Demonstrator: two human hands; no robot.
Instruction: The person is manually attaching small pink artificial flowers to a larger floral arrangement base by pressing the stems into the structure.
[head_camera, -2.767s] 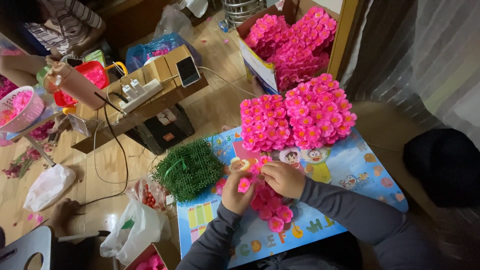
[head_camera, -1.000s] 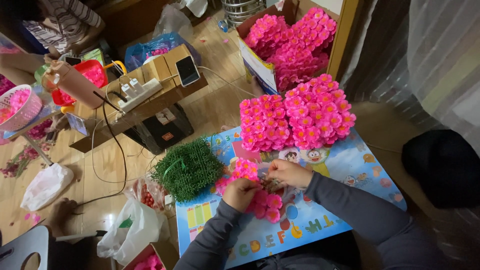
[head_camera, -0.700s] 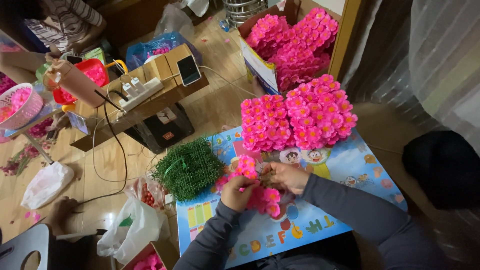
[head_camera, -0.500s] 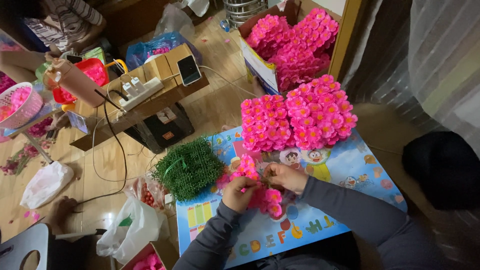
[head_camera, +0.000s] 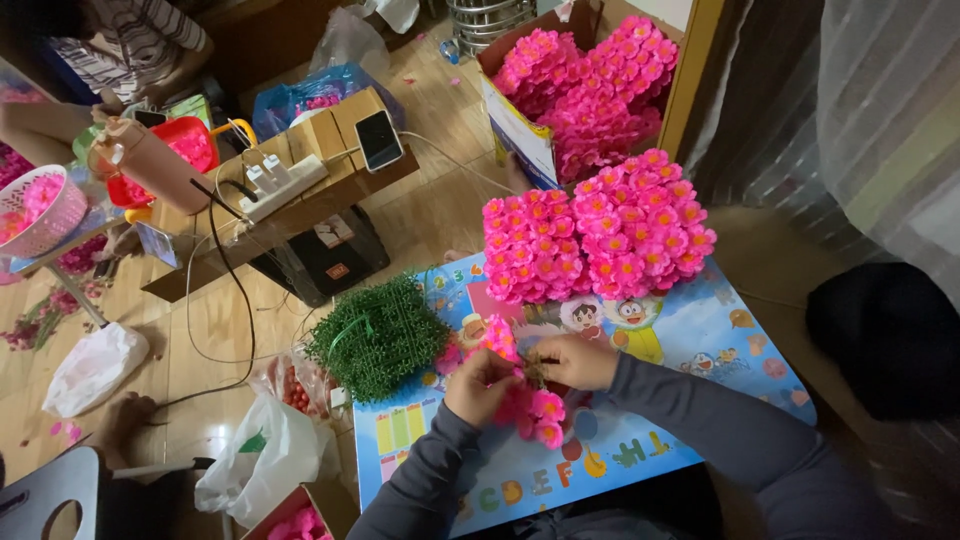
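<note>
Both hands are bunched right together over the blue cartoon-print tabletop, working on a cluster of pink artificial flowers. The left hand has its grip closed around the flower cluster from the near side, and the right hand is pinching narrow at what looks like the stems in the middle, though the fingertips are too bunched up to say exactly what they've got. Compared with a few seconds back, the hands have pulled in closer and the cluster between them looks fuller, with more blooms sitting between and below the palms, so I'd guess the bunch is getting built up flower by flower. Just left of the hands there's a green spiky plastic mat, touching the edge of the tabletop. Further up sit two finished-looking pink flower bundles, well apart from the hands and not moved at all. Behind those a cardboard box is stuffed with more pink flowers. Off to the left, a low wooden bench carries a phone and a white power strip.
</note>
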